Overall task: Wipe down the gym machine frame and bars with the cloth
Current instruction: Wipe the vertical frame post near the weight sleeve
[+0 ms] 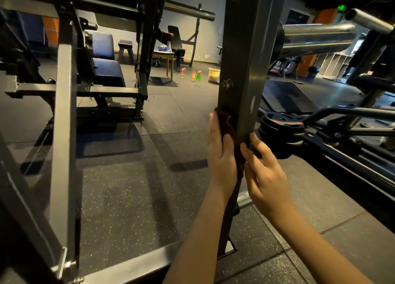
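Cloth (227,125), dark brown, soft and crumpled, lies just right of centre at about 4 o'clock, pressed on the left face of an upright post (245,59). It is bunched into a long strip whose long axis runs up and down with the post, its lower end hanging limp.

Square-section, smooth dark painted steel with bolt heads, the post stands nearly vertical from 12 to 5 o'clock.

At the cloth's 7 o'clock, the left hand (220,155) lies flat, fingers straight and pointing up, pushing the cloth onto the post with the thumb over the fabric. At the cloth's 4 o'clock, the right hand (267,174) has its fingers spread and lightly bent, forefinger tip on the post's edge, thumb against the hanging end.

Round black weight plates (280,129) sit stacked at 3 o'clock of the hands. A brushed steel bar sleeve (316,38) lies at 2 o'clock. Speckled rubber floor (128,187) spreads toward 8 o'clock, and coloured spray bottles (198,75) stand beside a pale bucket (214,75) near 12.
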`<state>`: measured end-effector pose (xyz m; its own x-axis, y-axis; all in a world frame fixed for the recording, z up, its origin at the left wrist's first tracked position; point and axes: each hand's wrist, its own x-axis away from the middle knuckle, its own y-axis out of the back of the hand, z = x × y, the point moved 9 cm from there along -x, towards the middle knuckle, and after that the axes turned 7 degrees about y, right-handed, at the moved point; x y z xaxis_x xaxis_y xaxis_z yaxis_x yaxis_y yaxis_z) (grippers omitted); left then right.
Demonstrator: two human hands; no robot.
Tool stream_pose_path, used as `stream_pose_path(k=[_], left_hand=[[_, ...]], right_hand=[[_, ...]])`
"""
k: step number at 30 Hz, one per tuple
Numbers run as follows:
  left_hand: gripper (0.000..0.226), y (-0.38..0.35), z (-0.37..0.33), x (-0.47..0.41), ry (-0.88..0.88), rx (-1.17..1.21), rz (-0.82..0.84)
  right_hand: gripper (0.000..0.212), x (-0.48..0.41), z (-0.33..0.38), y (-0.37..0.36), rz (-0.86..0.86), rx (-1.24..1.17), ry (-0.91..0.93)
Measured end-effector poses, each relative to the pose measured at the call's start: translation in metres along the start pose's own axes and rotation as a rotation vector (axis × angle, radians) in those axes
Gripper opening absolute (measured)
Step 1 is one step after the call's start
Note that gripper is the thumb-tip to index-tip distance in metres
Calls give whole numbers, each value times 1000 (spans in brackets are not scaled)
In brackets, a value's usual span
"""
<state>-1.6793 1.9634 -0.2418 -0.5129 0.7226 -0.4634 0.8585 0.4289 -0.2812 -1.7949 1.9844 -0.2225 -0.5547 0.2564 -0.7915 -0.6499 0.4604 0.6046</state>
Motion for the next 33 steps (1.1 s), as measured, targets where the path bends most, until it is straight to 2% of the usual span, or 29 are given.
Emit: stream_pose_path(k=[4, 9, 12, 15, 18, 24, 30, 33], left_hand=[[42, 4, 22, 8, 180, 167, 32], [50, -5, -29, -4, 4, 17, -19], [50, -5, -33, -8, -63, -34, -27], [45, 3, -1, -6, 37, 87, -2], [52, 5, 10, 0, 131, 99, -21], [49, -9, -44, -7, -141, -56, -21], [56, 4, 17, 4, 110, 87, -2], [55, -2, -5, 4, 56, 2, -14]], right_hand=[[45, 1, -1, 1, 15, 6, -17], [49, -11, 2, 10, -46, -43, -3], [44, -14, -2, 7, -54, -24, -23], [45, -12, -2, 3, -29, 12, -41], [48, -11, -2, 1, -12, 56, -32], [46, -13, -5, 4, -13, 13, -11], [48, -11, -4, 5, -1, 20, -2], [49, -11, -6, 5, 0, 22, -4]])
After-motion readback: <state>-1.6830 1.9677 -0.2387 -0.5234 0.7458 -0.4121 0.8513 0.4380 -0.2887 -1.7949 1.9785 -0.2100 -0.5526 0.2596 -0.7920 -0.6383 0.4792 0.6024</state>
